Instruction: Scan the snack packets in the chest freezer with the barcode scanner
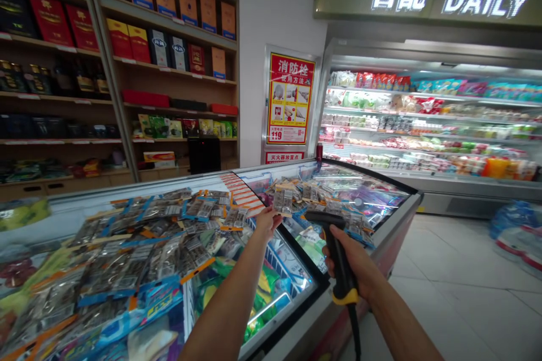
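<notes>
My right hand (353, 259) is wrapped round the grip of a black and yellow barcode scanner (336, 251), its cable hanging down and its head pointing left. Stretched out over the chest freezer, my left hand (266, 223) pinches the edge of a small clear-fronted snack packet (283, 202), with the scanner's head close by on the right. Many similar packets with blue or orange edges lie in a wide pile (139, 259) on the left glass. A second, smaller pile (313, 190) lies on the glass beyond the dark frame bar.
The chest freezer (406, 220) has bagged goods under its glass. Shelves with boxes and bottles (169, 45) stand at the left back. A lit refrigerated display (423, 118) runs along the right back. Wrapped bottles (519, 237) stand on the tiled floor at right.
</notes>
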`<act>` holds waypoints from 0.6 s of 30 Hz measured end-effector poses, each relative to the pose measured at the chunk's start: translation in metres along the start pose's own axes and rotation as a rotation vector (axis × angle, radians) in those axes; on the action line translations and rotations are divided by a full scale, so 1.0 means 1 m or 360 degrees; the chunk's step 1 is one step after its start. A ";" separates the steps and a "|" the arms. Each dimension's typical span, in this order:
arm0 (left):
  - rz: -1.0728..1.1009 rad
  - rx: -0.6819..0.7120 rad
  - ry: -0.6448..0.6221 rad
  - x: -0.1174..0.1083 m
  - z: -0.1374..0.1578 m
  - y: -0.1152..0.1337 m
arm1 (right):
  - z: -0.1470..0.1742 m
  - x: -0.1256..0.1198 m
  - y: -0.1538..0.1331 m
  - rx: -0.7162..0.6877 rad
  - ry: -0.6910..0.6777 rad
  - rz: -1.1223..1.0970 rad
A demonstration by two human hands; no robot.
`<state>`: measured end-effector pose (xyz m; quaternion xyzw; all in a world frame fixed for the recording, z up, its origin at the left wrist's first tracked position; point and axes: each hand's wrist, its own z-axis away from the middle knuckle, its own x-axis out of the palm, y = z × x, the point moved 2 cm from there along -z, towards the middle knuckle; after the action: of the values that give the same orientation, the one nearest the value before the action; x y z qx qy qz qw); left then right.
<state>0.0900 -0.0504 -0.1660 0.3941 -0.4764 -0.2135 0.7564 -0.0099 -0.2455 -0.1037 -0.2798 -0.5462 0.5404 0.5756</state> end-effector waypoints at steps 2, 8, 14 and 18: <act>0.0035 0.0003 -0.0015 -0.001 0.000 0.001 | 0.001 0.004 0.000 0.0003 -0.0013 0.0025; 0.0032 0.0022 -0.0013 -0.004 -0.001 0.004 | 0.003 0.010 -0.002 0.0017 -0.0022 0.0022; 0.0028 0.0067 0.0045 -0.006 -0.004 0.008 | 0.005 0.016 -0.003 0.0063 -0.0055 -0.0015; 0.0000 0.0131 0.0172 -0.014 -0.006 0.019 | 0.002 0.013 -0.007 0.0007 -0.0054 0.0012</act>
<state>0.0882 -0.0265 -0.1604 0.4358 -0.4432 -0.1723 0.7641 -0.0115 -0.2359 -0.0927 -0.2714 -0.5537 0.5485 0.5648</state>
